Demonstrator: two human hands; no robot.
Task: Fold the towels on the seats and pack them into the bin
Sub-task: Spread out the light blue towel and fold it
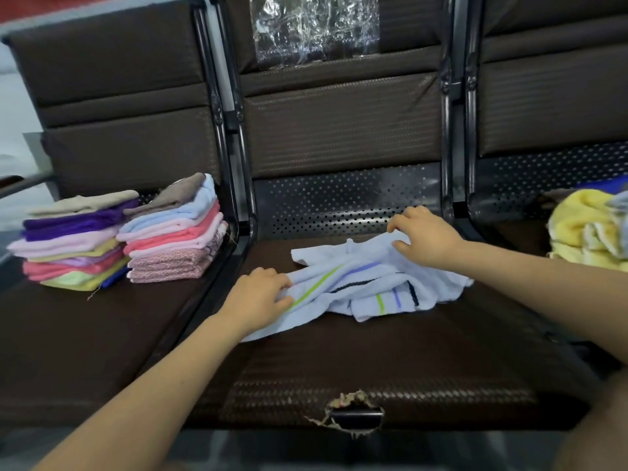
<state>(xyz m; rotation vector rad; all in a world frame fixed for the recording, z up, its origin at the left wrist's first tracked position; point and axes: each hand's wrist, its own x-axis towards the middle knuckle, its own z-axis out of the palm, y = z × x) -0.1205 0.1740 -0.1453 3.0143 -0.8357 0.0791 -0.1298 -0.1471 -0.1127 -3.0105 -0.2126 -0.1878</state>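
Observation:
A crumpled white towel (360, 283) with green, blue and dark stripes lies on the middle seat (339, 362). My left hand (258, 297) grips its left edge with curled fingers. My right hand (424, 237) pinches its upper right part. On the left seat stand two stacks of folded towels (119, 239) in purple, pink, blue, yellow and beige. A heap of unfolded yellow towels (584, 232) lies on the right seat. No bin is in view.
Three dark brown padded seats stand in a row, divided by black metal frames (238, 185). A clear plastic sheet (316, 25) hangs on the middle backrest. The middle seat's front edge has a torn hole (353, 414).

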